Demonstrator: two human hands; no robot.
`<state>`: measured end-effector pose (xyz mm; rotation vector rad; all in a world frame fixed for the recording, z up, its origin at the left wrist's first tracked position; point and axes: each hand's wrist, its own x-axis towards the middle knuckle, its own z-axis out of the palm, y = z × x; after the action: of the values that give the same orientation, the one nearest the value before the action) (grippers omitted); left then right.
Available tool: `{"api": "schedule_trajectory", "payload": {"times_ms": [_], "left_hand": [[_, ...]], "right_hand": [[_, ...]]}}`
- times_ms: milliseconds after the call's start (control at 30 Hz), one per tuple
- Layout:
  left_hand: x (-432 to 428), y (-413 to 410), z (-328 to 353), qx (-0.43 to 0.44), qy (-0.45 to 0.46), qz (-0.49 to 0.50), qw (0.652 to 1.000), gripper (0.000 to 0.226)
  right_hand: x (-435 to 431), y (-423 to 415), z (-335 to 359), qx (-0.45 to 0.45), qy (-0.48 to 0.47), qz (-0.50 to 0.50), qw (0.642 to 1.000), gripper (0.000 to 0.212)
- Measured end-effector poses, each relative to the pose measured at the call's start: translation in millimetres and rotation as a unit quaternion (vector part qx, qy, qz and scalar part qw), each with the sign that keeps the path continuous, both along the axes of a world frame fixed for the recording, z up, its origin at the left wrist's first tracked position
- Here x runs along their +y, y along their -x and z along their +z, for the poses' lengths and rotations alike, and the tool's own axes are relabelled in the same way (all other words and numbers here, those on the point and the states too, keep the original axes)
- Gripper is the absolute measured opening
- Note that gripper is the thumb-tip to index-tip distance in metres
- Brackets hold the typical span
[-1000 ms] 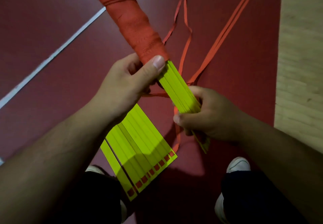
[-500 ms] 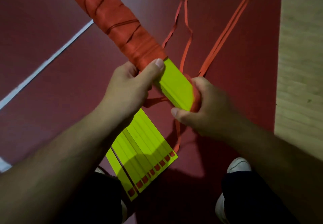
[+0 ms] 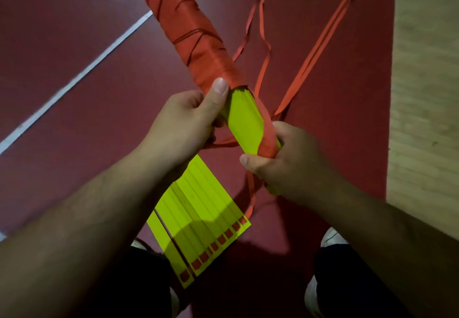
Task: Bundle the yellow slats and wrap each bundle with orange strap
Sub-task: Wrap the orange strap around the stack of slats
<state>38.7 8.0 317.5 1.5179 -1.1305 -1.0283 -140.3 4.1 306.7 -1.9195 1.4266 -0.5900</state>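
- Nearest to us, under both forearms, we see dark trousers (image 3: 347,280) and white shoes (image 3: 331,238) on the red floor (image 3: 74,44).
- Just below the left hand (image 3: 183,124), loose yellow slats (image 3: 198,213) lie flat on the floor, side by side in a fan. Each carries a red square (image 3: 221,239) at its near end, and one slat sits slightly apart on the left edge.
- Our left hand has its fingers curled round the bundle of yellow slats (image 3: 244,121). Its thumb lies along the top, the tip pressing on the edge of the wrapped part (image 3: 183,19).
- Our right hand (image 3: 285,166) grips the near end of the same bundle, with fingers closed round it and the thumb pointing left. A short yellow end shows below this hand.
- Between the two hands the bundle is bare yellow. A turn of orange strap (image 3: 267,141) runs along the bundle's right edge and into the right hand's grip.
- Beyond the left thumb, the bundle is fully covered in wound strap and slants up and away to the left.
- Farther off, beyond the right hand, loose strap lengths (image 3: 315,54) trail across the floor.
- A white line (image 3: 99,62) crosses the floor far left of the left hand, and pale wooden floor (image 3: 427,94) lies far right of the right hand.
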Motion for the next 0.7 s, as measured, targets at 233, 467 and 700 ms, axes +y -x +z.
{"api": "schedule_trajectory", "payload": {"times_ms": [233,467,700], "left_hand": [[-0.1,1.8,-0.8,-0.067,-0.037,0.072,0.994,0.056],[2.1,-19.8,4.4,-0.036,0.003,-0.065,0.997,0.037],[22.1,14.4,-17.9,0.0,-0.015,-0.389,0.921,0.021]], "right_hand": [[14.7,-7.2,-4.4,0.081,0.026,0.026,0.996,0.04],[-32.5,16.0,8.0,-0.182,-0.089,-0.049,0.978,0.051],[-39.8,18.6,12.8,-0.363,-0.109,-0.095,0.92,0.039]]}}
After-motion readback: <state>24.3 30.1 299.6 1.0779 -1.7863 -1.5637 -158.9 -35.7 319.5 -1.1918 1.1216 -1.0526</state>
